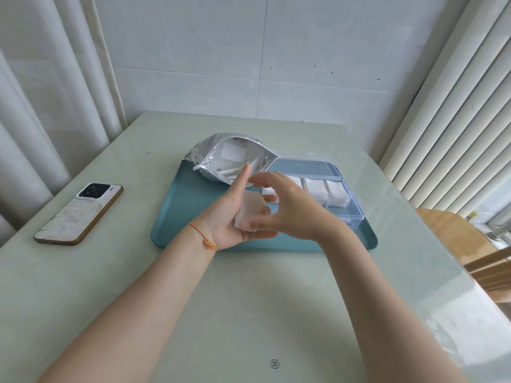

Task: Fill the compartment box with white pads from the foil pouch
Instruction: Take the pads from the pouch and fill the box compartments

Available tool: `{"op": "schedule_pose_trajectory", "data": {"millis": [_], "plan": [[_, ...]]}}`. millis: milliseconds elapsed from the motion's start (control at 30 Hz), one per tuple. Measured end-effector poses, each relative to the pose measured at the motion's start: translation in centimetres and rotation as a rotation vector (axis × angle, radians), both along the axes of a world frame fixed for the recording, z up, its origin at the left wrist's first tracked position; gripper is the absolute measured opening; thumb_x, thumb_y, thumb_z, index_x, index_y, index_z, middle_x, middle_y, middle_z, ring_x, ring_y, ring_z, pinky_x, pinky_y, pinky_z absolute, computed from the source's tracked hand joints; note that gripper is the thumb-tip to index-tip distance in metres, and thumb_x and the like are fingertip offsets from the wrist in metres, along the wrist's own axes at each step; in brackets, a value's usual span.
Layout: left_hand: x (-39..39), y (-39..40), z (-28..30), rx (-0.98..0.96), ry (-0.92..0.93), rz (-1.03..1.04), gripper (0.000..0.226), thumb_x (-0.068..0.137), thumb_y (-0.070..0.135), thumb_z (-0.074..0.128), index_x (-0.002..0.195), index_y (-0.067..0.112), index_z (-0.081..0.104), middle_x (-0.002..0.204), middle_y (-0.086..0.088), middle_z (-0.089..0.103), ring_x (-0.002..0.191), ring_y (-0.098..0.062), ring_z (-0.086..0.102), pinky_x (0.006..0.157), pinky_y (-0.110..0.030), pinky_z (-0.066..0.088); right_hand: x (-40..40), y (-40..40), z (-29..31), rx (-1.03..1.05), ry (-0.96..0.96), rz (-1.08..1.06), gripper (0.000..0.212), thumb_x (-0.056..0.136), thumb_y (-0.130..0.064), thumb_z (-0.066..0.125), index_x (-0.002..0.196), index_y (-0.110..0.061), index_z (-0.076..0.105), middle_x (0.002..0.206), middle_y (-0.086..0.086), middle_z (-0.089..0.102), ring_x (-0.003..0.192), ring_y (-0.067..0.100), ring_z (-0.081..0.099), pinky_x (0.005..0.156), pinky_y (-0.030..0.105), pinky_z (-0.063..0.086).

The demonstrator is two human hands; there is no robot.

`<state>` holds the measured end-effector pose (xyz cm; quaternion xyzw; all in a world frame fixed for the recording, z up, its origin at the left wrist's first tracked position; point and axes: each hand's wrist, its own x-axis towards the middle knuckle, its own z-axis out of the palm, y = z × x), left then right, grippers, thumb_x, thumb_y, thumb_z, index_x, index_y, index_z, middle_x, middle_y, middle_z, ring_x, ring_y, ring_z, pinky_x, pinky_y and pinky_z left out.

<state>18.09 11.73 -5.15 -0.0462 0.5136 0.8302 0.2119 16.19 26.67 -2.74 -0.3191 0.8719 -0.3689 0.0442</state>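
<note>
A silver foil pouch (pixel 221 150) lies open at the back of a teal tray (pixel 188 214), with white pads showing inside it. To its right is the clear compartment box (pixel 343 200), lid open, with white pads (pixel 316 187) in its rear compartments. My left hand (pixel 229 217) is palm up over the tray, cradling a small stack of white pads (pixel 250 208). My right hand (pixel 287 208) reaches across from the right with its fingers curled at the stack's edge; motion blur hides whether they pinch a pad.
A phone (pixel 78 214) lies face down on the pale green table, left of the tray. A wooden chair (pixel 467 244) stands at the table's right edge. Curtains hang left and blinds right.
</note>
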Motion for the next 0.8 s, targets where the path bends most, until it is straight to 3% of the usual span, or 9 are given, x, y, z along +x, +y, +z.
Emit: {"op": "schedule_pose_trajectory", "data": {"millis": [67,133,267,433,533,600,733,800], "plan": [[-0.1,-0.2,-0.2,-0.006,-0.007,0.011,0.070,0.080,0.082,0.042,0.109,0.022,0.066,0.100,0.001,0.064,0.087,-0.017,0.063,0.067,-0.028,0.054,0.4,-0.5,-0.4,0.210,0.106,0.033,0.092,0.068,-0.046,0.084,0.144,-0.029,0.035,0.136,-0.012,0.044,0.125,0.009,0.040,0.103,0.030,0.033],[-0.2,-0.2,-0.3,-0.042,0.014,-0.014,0.075,0.081,0.083,0.036,0.109,0.021,0.069,0.103,-0.001,0.069,0.093,-0.017,0.067,0.068,-0.027,0.053,0.6,-1.1,-0.7,0.301,0.215,0.014,0.095,0.069,-0.049,0.081,0.146,-0.026,0.031,0.139,-0.009,0.045,0.127,0.013,0.038,0.103,0.036,0.030],[-0.1,0.0,-0.1,-0.028,0.057,-0.024,0.072,0.088,0.077,0.027,0.086,0.025,0.077,0.087,0.004,0.070,0.083,-0.010,0.065,0.067,-0.022,0.047,0.5,-1.4,-0.9,0.244,0.354,-0.049,0.077,0.076,-0.053,0.073,0.140,-0.024,0.041,0.128,-0.007,0.053,0.120,0.015,0.043,0.100,0.035,0.031],[-0.3,0.1,-0.4,-0.035,0.119,-0.003,0.074,0.080,0.080,0.042,0.110,0.017,0.065,0.103,-0.007,0.056,0.095,-0.019,0.054,0.070,-0.025,0.047,0.2,-1.1,-1.2,0.227,0.311,-0.025,0.092,0.065,-0.061,0.078,0.141,-0.027,0.039,0.118,-0.008,0.050,0.109,0.013,0.044,0.097,0.033,0.032],[0.0,0.1,-0.1,-0.043,0.165,-0.023,0.071,0.085,0.074,0.032,0.107,0.017,0.069,0.110,-0.008,0.062,0.103,-0.021,0.058,0.075,-0.027,0.047,0.0,-1.0,-1.3,0.210,0.324,-0.017,0.081,0.070,-0.053,0.078,0.138,-0.029,0.041,0.114,-0.010,0.053,0.108,0.015,0.047,0.095,0.035,0.034],[0.0,0.2,0.0,-0.012,0.158,-0.035,0.071,0.090,0.070,0.024,0.097,0.021,0.075,0.099,0.000,0.068,0.094,-0.014,0.064,0.072,-0.022,0.050,-0.1,-1.1,-1.3,0.172,0.358,-0.041,0.077,0.073,-0.051,0.076,0.139,-0.028,0.042,0.121,-0.010,0.056,0.112,0.016,0.049,0.098,0.036,0.034],[-0.2,0.1,-0.4,0.002,0.154,-0.038,0.073,0.090,0.074,0.025,0.110,0.019,0.070,0.112,-0.008,0.059,0.107,-0.022,0.055,0.079,-0.029,0.044,-0.1,-0.9,-1.2,0.189,0.308,-0.032,0.098,0.065,-0.057,0.079,0.146,-0.029,0.032,0.126,-0.006,0.051,0.116,0.016,0.046,0.102,0.036,0.032],[-0.2,0.1,-0.4,-0.011,0.143,-0.035,0.075,0.089,0.076,0.025,0.105,0.019,0.071,0.107,-0.006,0.063,0.101,-0.019,0.060,0.075,-0.028,0.047,0.0,-0.8,-1.2,0.215,0.289,-0.015,0.100,0.065,-0.054,0.081,0.147,-0.031,0.029,0.123,-0.004,0.053,0.113,0.018,0.047,0.101,0.036,0.032]]}}
